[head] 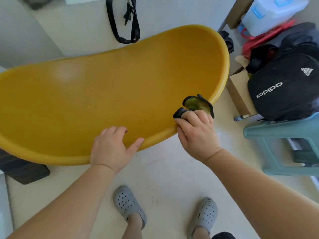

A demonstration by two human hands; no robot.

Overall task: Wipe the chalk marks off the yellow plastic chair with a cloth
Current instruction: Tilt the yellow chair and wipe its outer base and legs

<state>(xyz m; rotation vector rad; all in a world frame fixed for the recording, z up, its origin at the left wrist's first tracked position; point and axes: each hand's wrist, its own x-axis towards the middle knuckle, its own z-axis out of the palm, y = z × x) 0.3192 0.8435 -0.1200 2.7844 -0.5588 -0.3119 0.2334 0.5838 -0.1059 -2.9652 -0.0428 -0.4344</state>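
The yellow plastic chair (107, 94) fills the middle of the head view, its curved shell facing me. A faint pale smudge shows on the upper left of the shell. My left hand (112, 147) grips the near rim, thumb over the edge and fingers on the inside. My right hand (196, 133) is closed on a green cloth with black trim (198, 104), pressed against the shell near the right rim. Part of the cloth is hidden under my fingers.
A black backpack (286, 90) rests on a teal plastic stool (283, 145) to the right, with a cardboard box (240, 90) and clear storage bins (272, 12) behind. A black strap (120, 23) hangs beyond the chair. My feet in grey clogs (127, 204) stand below.
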